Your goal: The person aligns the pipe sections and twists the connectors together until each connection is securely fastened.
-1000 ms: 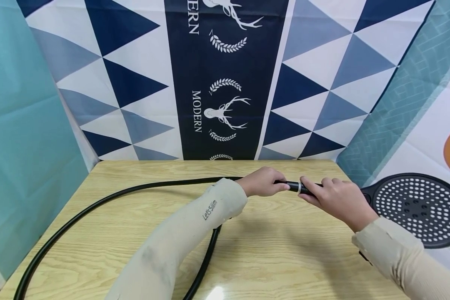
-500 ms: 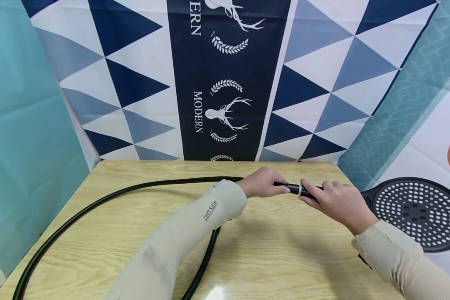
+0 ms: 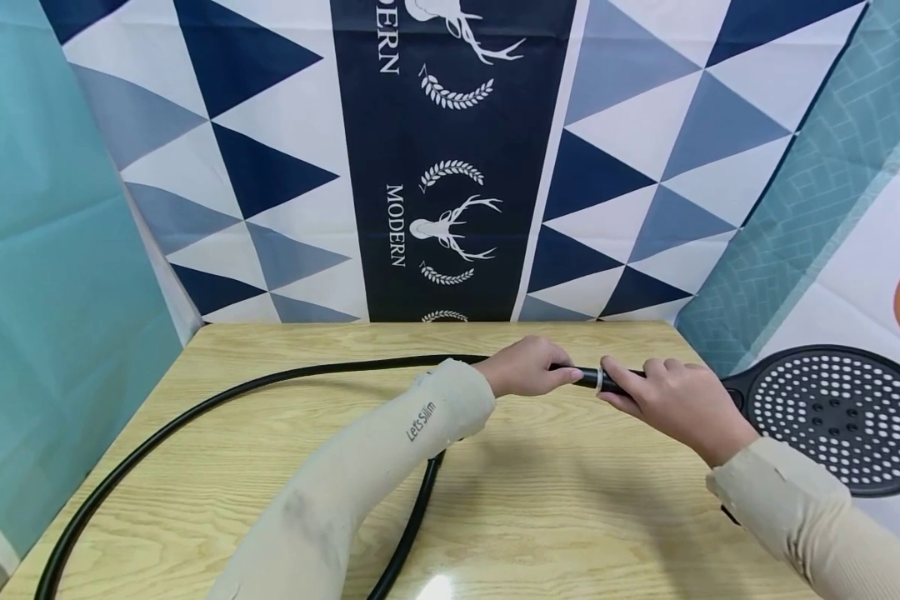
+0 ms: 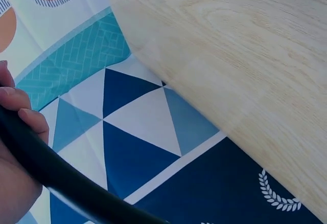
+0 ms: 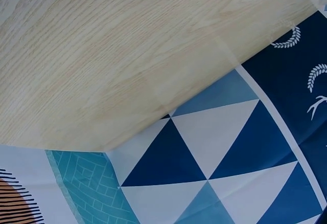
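A black hand-held shower head with a round plate full of pale dots is at the right of the head view. My right hand grips its handle, thumb stretched along it toward the hose end. My left hand holds the black hose close to its end fitting, where a pale ring sits between hose and handle. Hose and handle lie in one line above the table. In the left wrist view, fingers wrap round the hose. The right wrist view does not show the right hand.
The hose sweeps in a wide loop over the left of the wooden table, and another stretch runs to the front edge. Patterned cloth hangs behind the table, with a teal sheet on the left.
The shower head's plate dipped slightly half a second ago and is now back up. Both hands keep the same grip and nearly the same place.
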The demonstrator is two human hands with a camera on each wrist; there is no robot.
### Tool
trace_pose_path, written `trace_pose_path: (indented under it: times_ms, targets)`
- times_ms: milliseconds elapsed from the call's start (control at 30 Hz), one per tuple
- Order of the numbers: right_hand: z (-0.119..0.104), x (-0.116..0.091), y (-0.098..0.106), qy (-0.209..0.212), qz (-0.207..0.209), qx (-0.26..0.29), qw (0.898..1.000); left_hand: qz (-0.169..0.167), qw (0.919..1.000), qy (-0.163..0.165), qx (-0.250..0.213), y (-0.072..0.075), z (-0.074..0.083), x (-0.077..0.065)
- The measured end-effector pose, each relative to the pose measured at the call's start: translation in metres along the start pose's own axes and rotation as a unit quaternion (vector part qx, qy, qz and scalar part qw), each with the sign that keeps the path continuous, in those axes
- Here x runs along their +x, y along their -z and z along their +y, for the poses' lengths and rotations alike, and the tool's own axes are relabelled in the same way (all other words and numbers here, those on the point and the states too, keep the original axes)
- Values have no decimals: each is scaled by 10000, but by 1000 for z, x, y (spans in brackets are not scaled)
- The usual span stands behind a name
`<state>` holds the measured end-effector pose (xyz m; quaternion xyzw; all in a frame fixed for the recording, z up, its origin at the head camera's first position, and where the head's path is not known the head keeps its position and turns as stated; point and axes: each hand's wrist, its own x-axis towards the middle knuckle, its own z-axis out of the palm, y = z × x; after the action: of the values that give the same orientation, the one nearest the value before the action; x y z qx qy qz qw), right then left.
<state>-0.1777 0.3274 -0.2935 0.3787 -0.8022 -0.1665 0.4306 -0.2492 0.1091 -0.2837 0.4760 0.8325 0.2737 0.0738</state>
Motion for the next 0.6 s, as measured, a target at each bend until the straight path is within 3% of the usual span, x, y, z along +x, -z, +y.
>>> trace_pose_path:
  times_ms: [600]
  targets:
    - [-2,8,4,-25,34,-46,10000,347,9992,-62,180,2,0,-4]
